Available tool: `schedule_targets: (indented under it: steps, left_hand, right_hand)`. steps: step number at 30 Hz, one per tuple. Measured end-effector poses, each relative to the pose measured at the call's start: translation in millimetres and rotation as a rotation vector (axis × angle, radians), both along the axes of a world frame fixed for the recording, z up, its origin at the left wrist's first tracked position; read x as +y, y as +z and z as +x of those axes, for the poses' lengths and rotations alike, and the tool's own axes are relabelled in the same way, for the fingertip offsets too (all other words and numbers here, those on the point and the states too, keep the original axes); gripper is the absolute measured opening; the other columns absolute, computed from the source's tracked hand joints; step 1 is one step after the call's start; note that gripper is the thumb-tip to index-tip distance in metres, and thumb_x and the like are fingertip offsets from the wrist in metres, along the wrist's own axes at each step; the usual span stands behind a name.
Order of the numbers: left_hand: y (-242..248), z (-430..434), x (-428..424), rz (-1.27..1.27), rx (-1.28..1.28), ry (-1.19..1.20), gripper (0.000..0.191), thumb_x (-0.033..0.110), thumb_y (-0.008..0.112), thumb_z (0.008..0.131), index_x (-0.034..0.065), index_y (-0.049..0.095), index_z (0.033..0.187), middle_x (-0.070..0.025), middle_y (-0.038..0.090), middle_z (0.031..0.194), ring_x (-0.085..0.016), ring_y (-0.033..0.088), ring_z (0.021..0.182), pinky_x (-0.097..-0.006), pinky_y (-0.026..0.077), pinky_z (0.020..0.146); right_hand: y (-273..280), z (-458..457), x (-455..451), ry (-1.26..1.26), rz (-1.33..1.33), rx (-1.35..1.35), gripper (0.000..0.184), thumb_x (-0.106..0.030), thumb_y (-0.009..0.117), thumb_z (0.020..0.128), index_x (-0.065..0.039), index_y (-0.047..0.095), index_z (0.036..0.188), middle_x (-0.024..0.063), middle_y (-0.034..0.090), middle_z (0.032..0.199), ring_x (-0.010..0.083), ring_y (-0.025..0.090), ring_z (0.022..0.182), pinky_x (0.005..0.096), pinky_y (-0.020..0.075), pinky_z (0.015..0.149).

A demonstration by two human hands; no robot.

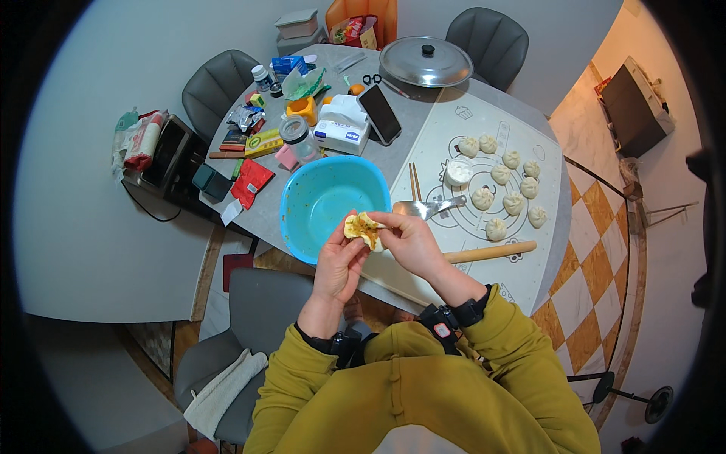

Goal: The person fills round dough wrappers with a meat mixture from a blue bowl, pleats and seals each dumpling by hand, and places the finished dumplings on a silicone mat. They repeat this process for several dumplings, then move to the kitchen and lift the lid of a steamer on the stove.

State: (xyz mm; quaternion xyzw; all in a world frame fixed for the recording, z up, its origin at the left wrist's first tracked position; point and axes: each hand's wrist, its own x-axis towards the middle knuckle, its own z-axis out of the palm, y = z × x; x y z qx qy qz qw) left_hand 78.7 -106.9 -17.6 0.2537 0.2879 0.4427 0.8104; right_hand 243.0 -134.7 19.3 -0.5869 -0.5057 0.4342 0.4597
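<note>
Between both hands is a bun wrapper with filling, its yellowish inside facing up and its edge partly gathered. My left hand supports it from the left and below. With thumb and fingers, my right hand pinches the wrapper's right edge. Just beyond the hands stands a blue plastic basin, with smears of filling on its wall. A metal spatula lies by the right hand on the white pastry mat. Several pleated buns sit on the mat's right part, around a small tub of white powder.
A wooden rolling pin and chopsticks lie on the mat. A phone leans against a tissue pack. Left of these are a glass jar and a red packet. A pan lid rests at the far edge.
</note>
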Motion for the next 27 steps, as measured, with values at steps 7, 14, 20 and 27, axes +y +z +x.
schedule_targets:
  steps: [7, 14, 20, 27]
  left_hand:
    - [7.1, -0.8, -2.4, 0.007, 0.07, -0.05, 0.058, -0.005, 0.059, 0.091, 0.0113, 0.045, 0.146, -0.0068, 0.057, 0.134, -0.019, 0.059, 0.118, -0.0344, 0.053, 0.094]
    - [7.8, 7.2, -7.6, -0.026, 0.063, -0.015, 0.057, -0.005, 0.058, 0.091, 0.0113, 0.046, 0.145, -0.0077, 0.057, 0.134, -0.02, 0.06, 0.118, -0.0343, 0.055, 0.093]
    - [6.0, 1.6, -4.1, -0.027, 0.019, 0.043, 0.053, -0.005, 0.056, 0.093, 0.0094, 0.047, 0.143, -0.0076, 0.057, 0.132, -0.019, 0.06, 0.116, -0.0335, 0.055, 0.094]
    - [8.5, -2.9, -4.6, 0.001, 0.083, 0.019, 0.047, -0.003, 0.059, 0.092, 0.0029, 0.051, 0.138, -0.009, 0.06, 0.128, -0.018, 0.061, 0.113, -0.0305, 0.054, 0.093]
  right_hand:
    - [2.8, 11.4, 2.1, 0.027, -0.039, -0.17, 0.035, -0.008, 0.062, 0.087, -0.009, 0.069, 0.121, 0.0166, 0.07, 0.092, 0.0215, 0.068, 0.079, 0.0321, 0.0539, 0.072]
    - [-2.9, 11.5, 4.5, -0.009, -0.057, -0.009, 0.036, -0.006, 0.061, 0.086, -0.005, 0.066, 0.121, 0.0162, 0.068, 0.105, 0.0215, 0.069, 0.09, 0.0313, 0.0564, 0.072]
    - [6.2, 13.4, 2.6, -0.016, -0.259, 0.333, 0.038, -0.004, 0.062, 0.087, 0.0, 0.06, 0.124, 0.0064, 0.067, 0.106, 0.0105, 0.065, 0.083, 0.0247, 0.0554, 0.066]
    - [9.4, 14.8, 5.7, 0.061, -0.238, 0.168, 0.035, -0.006, 0.067, 0.085, 0.0, 0.065, 0.118, 0.004, 0.067, 0.096, 0.0051, 0.062, 0.074, 0.0212, 0.0511, 0.066]
